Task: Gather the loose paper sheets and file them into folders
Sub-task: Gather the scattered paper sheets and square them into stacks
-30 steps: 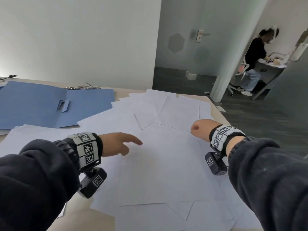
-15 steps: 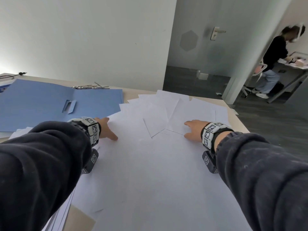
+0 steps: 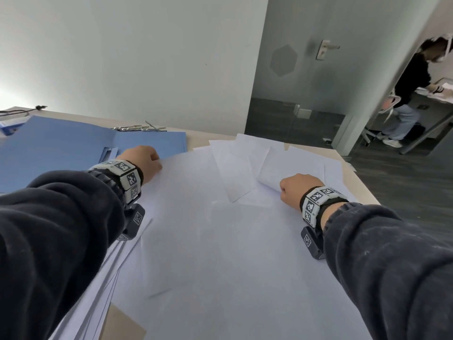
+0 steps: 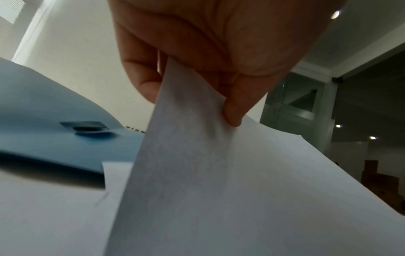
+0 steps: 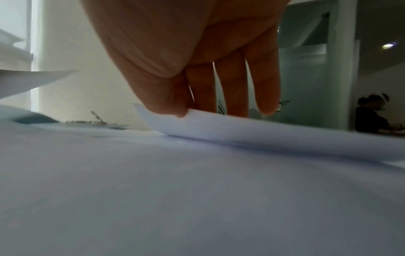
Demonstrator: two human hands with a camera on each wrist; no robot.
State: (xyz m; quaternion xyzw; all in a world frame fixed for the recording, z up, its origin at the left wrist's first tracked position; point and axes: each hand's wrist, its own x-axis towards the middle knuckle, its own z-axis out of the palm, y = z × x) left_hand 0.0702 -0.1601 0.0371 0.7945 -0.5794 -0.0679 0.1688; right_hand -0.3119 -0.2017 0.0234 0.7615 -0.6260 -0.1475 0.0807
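Observation:
Loose white paper sheets (image 3: 220, 241) cover most of the table, overlapping. An open blue folder (image 3: 61, 148) lies flat at the back left. My left hand (image 3: 143, 160) pinches the far left corner of a large sheet (image 4: 197, 155) between thumb and fingers and lifts it beside the folder (image 4: 54, 124). My right hand (image 3: 294, 187) pinches the near corner of another sheet (image 3: 289, 168) at the right; in the right wrist view the thumb presses the curled edge (image 5: 197, 121) against the fingers.
Metal fastener strips (image 3: 139, 128) lie behind the folder by the wall. The table's right edge (image 3: 362, 187) drops to a dark floor. Another person (image 3: 411, 89) works at a desk beyond a glass door. A stack of sheet edges (image 3: 107, 278) shows under my left arm.
Both hands moved forward over the sheets. The left hand went from open fingers to pinching a sheet corner near the folder; the right hand closed on a sheet corner and lifted it.

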